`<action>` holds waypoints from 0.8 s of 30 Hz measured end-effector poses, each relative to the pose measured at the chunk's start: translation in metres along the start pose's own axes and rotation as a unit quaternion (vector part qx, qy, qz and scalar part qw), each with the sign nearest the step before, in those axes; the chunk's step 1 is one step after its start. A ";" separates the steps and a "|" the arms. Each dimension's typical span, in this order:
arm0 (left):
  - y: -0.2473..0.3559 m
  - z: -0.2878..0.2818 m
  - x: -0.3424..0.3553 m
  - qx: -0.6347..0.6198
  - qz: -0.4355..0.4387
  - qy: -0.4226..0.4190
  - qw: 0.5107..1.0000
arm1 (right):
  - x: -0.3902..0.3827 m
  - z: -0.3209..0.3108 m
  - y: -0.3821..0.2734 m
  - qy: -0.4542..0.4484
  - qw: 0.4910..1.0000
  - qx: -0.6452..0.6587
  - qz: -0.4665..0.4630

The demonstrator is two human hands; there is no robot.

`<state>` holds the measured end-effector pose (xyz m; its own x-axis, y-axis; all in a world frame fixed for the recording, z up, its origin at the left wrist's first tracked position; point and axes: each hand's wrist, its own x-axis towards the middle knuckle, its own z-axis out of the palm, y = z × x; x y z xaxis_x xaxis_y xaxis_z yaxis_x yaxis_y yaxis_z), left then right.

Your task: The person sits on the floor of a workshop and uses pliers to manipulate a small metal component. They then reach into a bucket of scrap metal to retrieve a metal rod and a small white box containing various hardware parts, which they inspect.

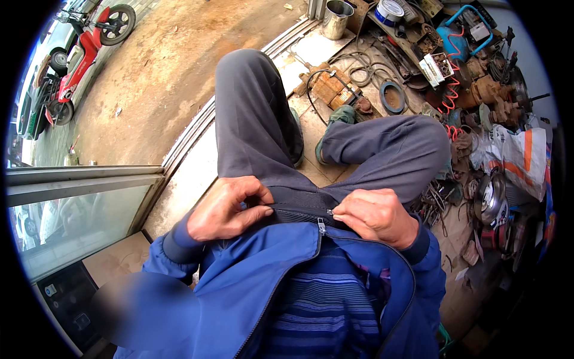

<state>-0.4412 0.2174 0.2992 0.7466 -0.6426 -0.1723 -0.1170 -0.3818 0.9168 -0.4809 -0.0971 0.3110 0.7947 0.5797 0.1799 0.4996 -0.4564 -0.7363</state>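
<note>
At my waist lies a black mesh-textured waist bag point(297, 205) with a zip along it, across the lap of my grey trousers point(254, 107). My left hand point(230, 209) is closed, fingers and thumb gripping the bag's left end. My right hand point(373, 216) pinches a small metal zipper pull point(330, 212) toward the bag's right side. Just below the bag hangs the metal slider point(321, 225) of my open blue jacket point(227, 287), over a blue striped shirt point(317, 299).
A sliding-door track point(192, 134) borders the dirt ground with a red scooter point(81, 66). A glass panel point(84, 221) is at left. At right lie a rusty machine part point(332, 90), steel bucket point(336, 21), red coiled hose point(453, 90), hoses, white sack point(514, 158) and piled tools.
</note>
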 end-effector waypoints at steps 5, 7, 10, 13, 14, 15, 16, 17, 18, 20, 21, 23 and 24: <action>-0.007 0.003 -0.001 -0.010 -0.004 0.003 1.000 | -0.058 0.002 0.000 0.053 0.994 0.025 0.096; -0.010 0.003 0.002 0.007 0.010 -0.005 1.000 | -0.086 0.007 0.001 0.076 0.984 0.060 0.149; -0.007 0.006 0.007 0.000 -0.009 -0.028 1.000 | -0.107 0.012 0.000 0.069 0.972 0.094 0.205; -0.006 0.006 0.016 0.023 -0.009 -0.062 0.998 | -0.100 0.000 0.002 0.041 0.970 0.109 0.214; -0.006 0.005 0.018 0.034 -0.008 -0.072 0.997 | -0.088 -0.003 0.003 0.049 0.974 0.099 0.199; -0.004 0.005 0.020 0.037 -0.018 -0.070 0.997 | -0.071 -0.003 0.005 0.058 0.978 0.086 0.183; 0.000 0.006 0.021 0.041 -0.027 -0.065 0.997 | -0.053 0.000 0.009 0.039 0.983 0.090 0.154; 0.004 0.007 0.023 0.045 -0.035 -0.062 0.996 | -0.036 0.005 0.014 0.022 0.988 0.093 0.126; 0.004 0.008 0.023 0.076 -0.025 -0.059 0.995 | -0.020 0.013 0.021 -0.012 0.992 0.091 0.088; 0.008 0.014 0.024 0.083 -0.007 -0.035 0.996 | 0.003 0.029 0.027 -0.028 0.994 0.067 0.077; 0.009 0.018 0.025 0.093 0.001 -0.026 0.995 | 0.010 0.034 0.029 -0.039 0.994 0.054 0.084; 0.010 0.023 0.032 0.075 0.017 -0.024 0.997 | 0.013 0.035 0.031 -0.043 0.996 0.051 0.057; 0.011 0.024 0.037 0.068 0.027 -0.027 0.997 | 0.013 0.036 0.031 -0.047 0.997 0.049 0.045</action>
<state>-0.4310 0.1734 0.2938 0.7013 -0.6975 -0.1472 -0.2460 -0.4305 0.8684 -0.4674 -0.0800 0.2670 0.7967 0.6022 0.0518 0.3882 -0.4441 -0.8075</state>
